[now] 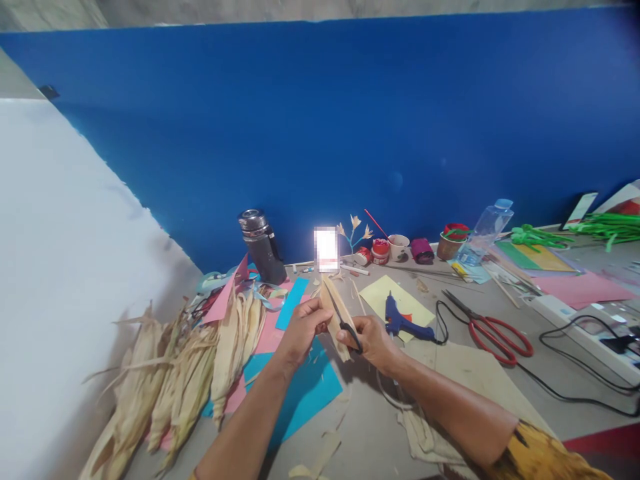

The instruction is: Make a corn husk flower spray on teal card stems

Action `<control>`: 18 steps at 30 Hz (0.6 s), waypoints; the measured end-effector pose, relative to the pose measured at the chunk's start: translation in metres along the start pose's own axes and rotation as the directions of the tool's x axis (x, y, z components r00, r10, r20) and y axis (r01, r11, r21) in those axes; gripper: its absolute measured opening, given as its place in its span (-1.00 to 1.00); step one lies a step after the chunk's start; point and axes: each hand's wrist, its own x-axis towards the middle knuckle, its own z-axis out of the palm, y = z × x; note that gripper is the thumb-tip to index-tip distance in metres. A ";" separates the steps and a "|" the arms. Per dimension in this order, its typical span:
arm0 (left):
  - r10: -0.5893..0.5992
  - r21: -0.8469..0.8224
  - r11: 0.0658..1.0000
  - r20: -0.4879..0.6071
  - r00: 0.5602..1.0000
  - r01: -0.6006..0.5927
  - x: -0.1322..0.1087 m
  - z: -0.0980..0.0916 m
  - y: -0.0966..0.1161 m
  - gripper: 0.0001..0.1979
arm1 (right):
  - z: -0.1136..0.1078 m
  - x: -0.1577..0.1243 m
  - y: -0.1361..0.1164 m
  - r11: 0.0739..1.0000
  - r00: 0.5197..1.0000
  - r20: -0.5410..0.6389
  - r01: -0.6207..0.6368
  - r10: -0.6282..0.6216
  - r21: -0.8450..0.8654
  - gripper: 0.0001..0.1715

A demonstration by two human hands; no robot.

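My left hand (313,325) pinches a pale strip of corn husk (337,339), held up over the table near the middle of the view. In my right hand (373,341) is a pair of scissors with black handles (354,338). Its blades point up and away, lying along the husk. Part of the husk stands to either side of the blades. My right fingers wrap the handle loops, partly hidden. Below both hands lies a blue paper sheet (313,393), with small husk scraps (327,453) nearer to me.
Dried corn husks (200,387) are heaped at the left, beside a dark thermos (263,250). On the right lie a blue glue gun (403,321), large red-handled scissors (493,333) and a white power strip (585,337) with black cords. Paint jars (380,251) and a plastic bottle (485,230) line the back.
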 end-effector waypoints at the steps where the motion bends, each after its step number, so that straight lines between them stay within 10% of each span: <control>1: -0.007 -0.001 1.000 0.002 1.000 0.007 0.000 0.000 0.000 -0.80 | 0.000 -0.001 -0.001 1.000 1.000 -0.005 -0.005 0.005 -0.002 -0.38; 18: -0.090 0.103 0.992 0.117 0.989 0.078 -0.003 -0.001 0.003 -0.81 | -0.006 0.004 0.003 0.998 0.996 -0.080 -0.052 0.048 -0.042 -0.37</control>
